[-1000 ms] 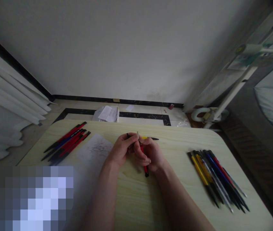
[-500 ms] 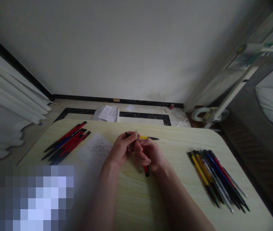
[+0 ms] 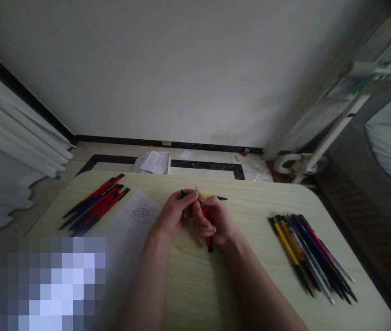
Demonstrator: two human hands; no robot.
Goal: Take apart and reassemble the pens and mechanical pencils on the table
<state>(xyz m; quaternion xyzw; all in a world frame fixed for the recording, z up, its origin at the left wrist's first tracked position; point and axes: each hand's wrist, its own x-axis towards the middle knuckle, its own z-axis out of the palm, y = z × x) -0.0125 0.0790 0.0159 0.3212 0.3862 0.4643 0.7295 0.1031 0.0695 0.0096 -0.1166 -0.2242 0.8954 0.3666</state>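
Close together over the middle of the table [image 3: 188, 285], both my hands are closed with fingertips meeting. My right hand [image 3: 219, 220] is wrapped round a red pen [image 3: 209, 242] with a black end, which slants down out of the fist. My left hand [image 3: 174, 211] pinches at the pen's upper end, where a thin, dark, metallic-looking bit [image 3: 197, 192] sticks up; it is too small to name. Just behind the fingers is a yellow and black pen [image 3: 222, 198], partly hidden by my hands. Beside my left forearm lies a sheet of paper [image 3: 136, 214] with scribbles.
At the table's left lies a group of red and blue pens [image 3: 95, 204]. To the right is a pile of yellow, clear, blue and red pens [image 3: 305, 253]. Beyond the far edge, a box of papers [image 3: 155, 162] and a can [image 3: 245, 152] are on the floor.
My fingertips have shifted slightly, and more of the red barrel shows between the fingers of my right hand. The pens lying on the table have not moved.
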